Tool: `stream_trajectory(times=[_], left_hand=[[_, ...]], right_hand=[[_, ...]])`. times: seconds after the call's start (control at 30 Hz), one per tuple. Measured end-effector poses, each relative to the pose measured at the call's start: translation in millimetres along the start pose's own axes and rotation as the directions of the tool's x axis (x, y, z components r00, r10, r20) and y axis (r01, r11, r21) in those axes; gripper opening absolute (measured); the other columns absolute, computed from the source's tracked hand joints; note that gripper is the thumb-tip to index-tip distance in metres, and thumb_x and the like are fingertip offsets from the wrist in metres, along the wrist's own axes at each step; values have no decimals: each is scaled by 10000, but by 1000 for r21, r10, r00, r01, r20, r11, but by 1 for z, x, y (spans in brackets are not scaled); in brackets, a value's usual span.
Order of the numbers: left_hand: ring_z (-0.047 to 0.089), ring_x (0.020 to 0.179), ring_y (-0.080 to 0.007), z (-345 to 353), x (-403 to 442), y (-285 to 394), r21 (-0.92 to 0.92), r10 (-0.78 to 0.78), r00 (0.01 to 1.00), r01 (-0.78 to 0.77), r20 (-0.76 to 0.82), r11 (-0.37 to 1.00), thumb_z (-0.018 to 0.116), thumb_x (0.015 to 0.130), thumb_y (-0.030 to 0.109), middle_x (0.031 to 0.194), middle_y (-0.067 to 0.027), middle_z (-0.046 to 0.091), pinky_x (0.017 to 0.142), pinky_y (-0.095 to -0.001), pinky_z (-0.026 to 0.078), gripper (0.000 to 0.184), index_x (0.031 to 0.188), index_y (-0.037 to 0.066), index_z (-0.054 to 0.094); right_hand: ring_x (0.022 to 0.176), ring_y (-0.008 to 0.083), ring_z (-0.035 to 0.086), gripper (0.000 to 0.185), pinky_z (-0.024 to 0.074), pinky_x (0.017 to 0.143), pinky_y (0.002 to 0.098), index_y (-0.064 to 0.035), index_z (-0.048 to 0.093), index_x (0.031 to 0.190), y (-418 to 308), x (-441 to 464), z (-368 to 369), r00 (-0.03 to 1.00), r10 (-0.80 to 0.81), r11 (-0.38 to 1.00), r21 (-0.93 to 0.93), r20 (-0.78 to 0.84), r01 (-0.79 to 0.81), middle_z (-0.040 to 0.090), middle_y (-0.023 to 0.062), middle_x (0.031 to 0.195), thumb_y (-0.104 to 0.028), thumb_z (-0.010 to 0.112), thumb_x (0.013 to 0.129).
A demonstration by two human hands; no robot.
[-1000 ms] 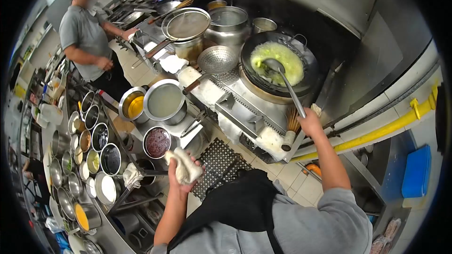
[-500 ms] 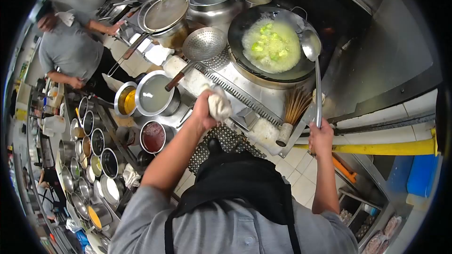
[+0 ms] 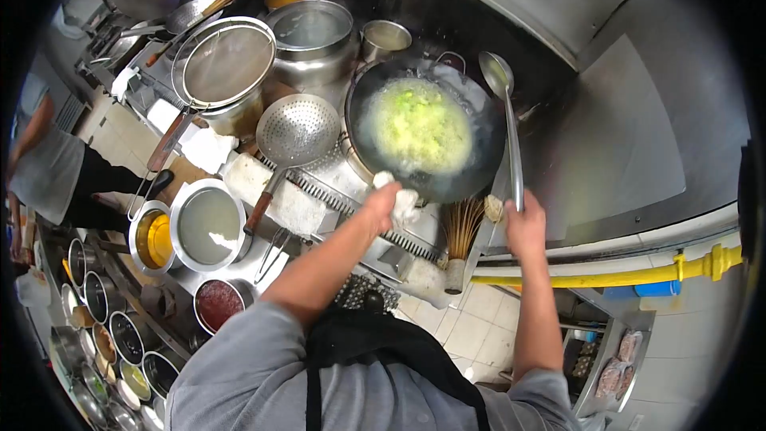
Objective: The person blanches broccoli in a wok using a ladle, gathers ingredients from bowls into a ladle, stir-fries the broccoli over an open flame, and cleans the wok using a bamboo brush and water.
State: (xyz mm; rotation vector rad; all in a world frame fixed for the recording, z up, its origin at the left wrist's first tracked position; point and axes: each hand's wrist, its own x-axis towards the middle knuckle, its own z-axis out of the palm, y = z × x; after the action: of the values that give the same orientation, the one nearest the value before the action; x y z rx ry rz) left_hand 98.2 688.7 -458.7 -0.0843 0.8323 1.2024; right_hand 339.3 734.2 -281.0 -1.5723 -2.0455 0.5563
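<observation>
- A large black wok point(image 3: 487, 152) sits on the metal stove, filled with pale, frothing liquid and bright green pieces of food point(image 3: 421, 124); steam blurs their shapes.
- The left hand point(image 3: 381, 206) is closed around a bunched white cloth point(image 3: 405, 207) at the wok's near rim. Whether the cloth touches the rim is hard to tell.
- The right hand point(image 3: 526, 227) is wrapped around the lower end of the handle of a long metal ladle point(image 3: 513, 128). The ladle points upward and away from the person, its bowl beyond the wok's right edge, apart from the food.
- Between the hands, a brush of thin brown bamboo strips point(image 3: 460, 235) rests near the stove's front edge.
- Left of the wok lies a round perforated metal strainer point(image 3: 298, 130) with a wooden handle. Farther left, a fine-mesh sieve point(image 3: 225, 62) rests on top of a metal pot point(image 3: 239, 117).
- Nearer the person, at left, stand a wide silver pot point(image 3: 174, 227) of cloudy liquid, a metal bowl point(image 3: 134, 238) of orange-yellow liquid and a metal pot point(image 3: 197, 303) of dark red contents.
- At far left, another person in a grey shirt point(image 3: 52, 175) stands partly in view.
</observation>
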Motion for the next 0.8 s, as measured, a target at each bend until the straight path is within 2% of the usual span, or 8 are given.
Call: stream_trajectory(times=[0.03, 0.1, 0.13, 0.2, 0.27, 0.33, 0.53, 0.8], left_hand=[[628, 661, -272, -4, -6, -9, -53, 4, 1000, -3, 21, 999, 391, 954, 256, 801, -106, 625, 543, -457, 549, 264, 959, 52, 559], [632, 674, -273, -1, -33, -27, -155, 56, 998, -60, -29, 986, 435, 931, 195, 812, -109, 622, 580, -474, 562, 185, 968, 51, 546], [632, 677, -274, 1, -45, -28, -195, 50, 998, -55, -30, 979, 448, 924, 178, 816, -109, 622, 591, -478, 565, 164, 967, 52, 543], [633, 679, -272, 9, -66, -26, -224, 77, 997, -79, -16, 971, 454, 922, 184, 817, -109, 623, 596, -474, 563, 163, 966, 54, 543], [632, 687, -264, 7, -81, -30, -277, 103, 994, -90, 31, 957, 465, 915, 194, 821, -107, 624, 605, -463, 556, 165, 966, 56, 540], [631, 693, -260, 6, -98, -33, -296, 134, 991, -129, -5, 946, 464, 907, 188, 819, -107, 623, 605, -457, 551, 170, 970, 50, 541], [623, 682, -268, 9, -152, -27, -303, 188, 981, -195, -53, 933, 452, 907, 187, 824, -101, 628, 597, -465, 545, 188, 972, 49, 561], [555, 561, -246, 5, -200, -25, -515, 175, 983, -123, 54, 848, 427, 918, 204, 728, -74, 594, 548, -429, 512, 219, 837, 64, 573]], right_hand=[[821, 386, 635, 301, 490, 724, 431, 28, 546, 1098, -1, 25, 4, 962, -252, 954, -195, -101, 229, 630, 234, 827, -144, 593, 855], [999, 494, 537, 275, 433, 854, 504, 20, 558, 1044, -44, 67, -10, 989, -139, 946, -289, 40, 145, 617, 287, 915, -163, 601, 844], [861, 442, 612, 222, 480, 750, 478, 17, 575, 981, -50, 88, -15, 979, -171, 921, -335, 112, 200, 623, 269, 847, -154, 590, 840], [674, 356, 642, 225, 498, 624, 439, 18, 589, 993, -91, 100, -26, 960, 34, 944, -323, 278, 60, 622, 230, 765, -142, 584, 834], [509, 266, 600, 256, 471, 492, 399, 13, 599, 1038, -113, 102, -31, 931, 28, 936, -336, 364, 103, 605, 179, 689, -133, 583, 829], [404, 205, 527, 287, 424, 404, 361, 16, 595, 1100, -115, 116, -33, 878, -114, 901, -324, 465, 288, 570, 124, 607, -93, 562, 836], [361, 128, 434, 106, 328, 318, 306, 34, 530, 792, -176, 112, -53, 782, -3, 907, -328, 624, 265, 483, 50, 553, -50, 529, 856], [395, 111, 424, 110, 332, 329, 286, -6, 530, 870, -250, 116, -50, 722, 28, 828, -421, 691, 371, 439, 13, 585, -114, 537, 885]])
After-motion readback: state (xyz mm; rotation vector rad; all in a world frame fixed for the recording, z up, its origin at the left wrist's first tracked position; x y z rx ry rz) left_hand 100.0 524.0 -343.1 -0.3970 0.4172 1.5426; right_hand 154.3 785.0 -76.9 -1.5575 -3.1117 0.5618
